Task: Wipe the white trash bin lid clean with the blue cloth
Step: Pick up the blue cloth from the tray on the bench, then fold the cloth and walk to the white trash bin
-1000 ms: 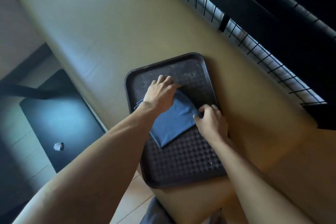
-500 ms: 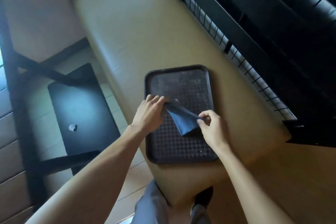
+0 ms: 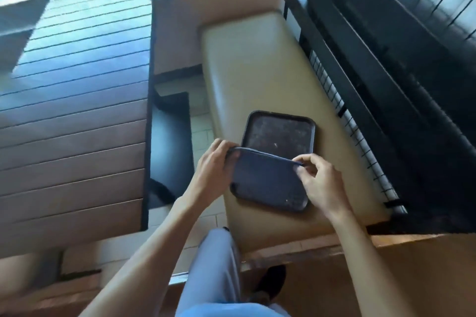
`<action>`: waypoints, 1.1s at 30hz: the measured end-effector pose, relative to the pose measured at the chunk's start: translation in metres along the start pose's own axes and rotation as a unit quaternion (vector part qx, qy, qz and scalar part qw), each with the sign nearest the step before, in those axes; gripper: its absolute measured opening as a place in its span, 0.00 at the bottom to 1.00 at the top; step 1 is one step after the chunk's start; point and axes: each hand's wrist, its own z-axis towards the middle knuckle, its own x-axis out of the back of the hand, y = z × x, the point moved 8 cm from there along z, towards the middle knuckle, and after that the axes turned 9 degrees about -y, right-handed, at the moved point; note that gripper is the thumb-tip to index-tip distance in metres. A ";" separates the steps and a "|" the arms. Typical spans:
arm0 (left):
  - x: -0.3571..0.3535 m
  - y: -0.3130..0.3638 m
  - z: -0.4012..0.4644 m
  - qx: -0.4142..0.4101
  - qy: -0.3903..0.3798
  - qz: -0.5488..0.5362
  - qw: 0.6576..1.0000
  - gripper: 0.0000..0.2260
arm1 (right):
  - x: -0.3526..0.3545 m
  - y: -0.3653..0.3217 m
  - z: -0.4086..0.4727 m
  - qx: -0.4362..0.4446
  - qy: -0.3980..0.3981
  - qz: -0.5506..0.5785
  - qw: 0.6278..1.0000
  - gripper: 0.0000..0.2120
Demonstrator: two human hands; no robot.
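Observation:
The blue cloth (image 3: 265, 177) hangs stretched between both hands, lifted above the near half of a dark textured tray (image 3: 280, 131). My left hand (image 3: 213, 167) pinches the cloth's left top corner. My right hand (image 3: 320, 183) pinches the right top corner between thumb and fingertips. The cloth hides the near part of the tray. No white trash bin lid is in view.
The tray lies on a beige padded bench (image 3: 247, 64). A black wire grid panel (image 3: 360, 136) runs along the bench's right side. A brown slatted table (image 3: 72, 110) stands to the left, with a dark base (image 3: 171, 147) on the tiled floor. My legs and shoe (image 3: 270, 283) are below.
The cloth was lifted off the tray and spread out between both hands. The view has pulled back and up, so the bench and the table at the left now show.

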 end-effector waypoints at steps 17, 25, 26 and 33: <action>0.150 0.040 -0.215 -0.065 0.241 -0.155 0.956 0.05 | -0.039 -0.188 -0.151 0.228 0.007 0.147 0.962 0.05; 0.180 -0.026 -0.370 0.031 0.323 -0.148 0.934 0.06 | -0.163 -0.217 -0.240 0.289 -0.054 0.105 0.950 0.05; 0.182 -0.036 -0.390 0.050 0.337 -0.144 0.929 0.07 | -0.178 -0.220 -0.250 0.293 -0.061 0.105 0.948 0.05; 0.201 -0.099 -0.505 0.165 0.419 -0.139 0.882 0.11 | -0.273 -0.240 -0.310 0.321 -0.119 0.075 0.937 0.07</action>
